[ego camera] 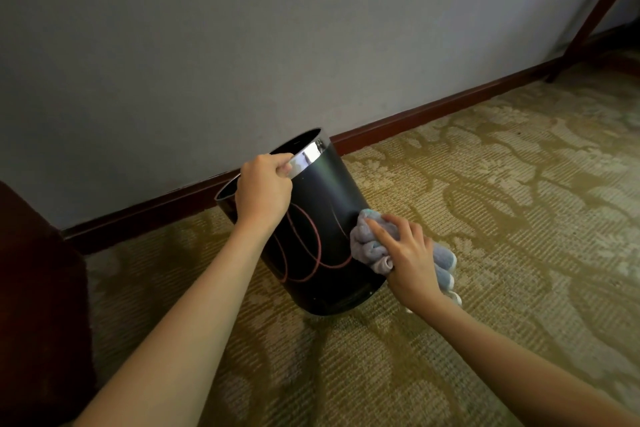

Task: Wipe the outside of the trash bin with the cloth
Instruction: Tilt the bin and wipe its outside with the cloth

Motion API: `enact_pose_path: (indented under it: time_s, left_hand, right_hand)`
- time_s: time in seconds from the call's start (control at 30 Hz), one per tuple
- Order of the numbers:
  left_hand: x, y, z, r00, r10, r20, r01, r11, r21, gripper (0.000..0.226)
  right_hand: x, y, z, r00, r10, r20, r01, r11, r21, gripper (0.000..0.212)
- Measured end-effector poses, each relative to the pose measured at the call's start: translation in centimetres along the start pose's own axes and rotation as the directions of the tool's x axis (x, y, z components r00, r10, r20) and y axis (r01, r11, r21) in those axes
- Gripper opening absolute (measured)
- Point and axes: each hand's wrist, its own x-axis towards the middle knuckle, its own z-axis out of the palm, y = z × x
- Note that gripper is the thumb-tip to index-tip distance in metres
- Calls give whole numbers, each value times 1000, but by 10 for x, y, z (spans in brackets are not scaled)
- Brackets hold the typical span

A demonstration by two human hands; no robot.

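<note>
This looks like a carpeted room in a hotel or a similar lodging, though a home cannot be ruled out. The floor is covered wall to wall with a patterned carpet (485,184) in olive and beige with a large leafy motif. A plain grey wall (242,28) meets it along a dark red-brown wooden baseboard (433,111). Dark wooden furniture (31,288) stands at the left edge, and a slanting wooden leg (595,7) of the same tone shows at the upper right.
</note>
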Motion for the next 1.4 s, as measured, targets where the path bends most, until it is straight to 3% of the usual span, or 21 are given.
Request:
enact_pose_path:
  time_s: [0.2,0.3,0.47,0.67,0.97,1.1,1.2,1.4]
  left_hand:
    - [-9,13,9,997,69,29,-71,991,110,23]
    - [-10,15,9,996,79,50,-85,986,141,23]
    - [-9,13,5,995,84,47,-89,988,129,21]
    - [2,2,0,998,25,52,-29,997,74,22]
    - [12,-13,-13,997,-70,31,70,997,-10,27]
    - [9,-11,-15,996,-71,47,72,997,-8,27]
    - [3,-5,-11,998,-35,55,32,998,45,26]
    - [-6,7,3,998,40,49,-45,992,114,24]
  right_hand:
    - [52,-39,-18,983,35,-182,-20,996,82,56]
    - [62,-40,-23,979,-7,-206,20,998,58,60]
    - [42,-26,-15,981,-89,-175,93,996,14,67]
    - [2,2,0,990,-139,-19,135,982,-130,64]
    - [-22,19,4,990,-68,127,90,981,-170,64]
    - [-4,5,2,997,-44,61,48,996,-69,59]
    - [21,-20,-2,998,-7,-64,8,1000,18,54]
    - [69,-51,-18,970,20,-243,2,996,89,63]
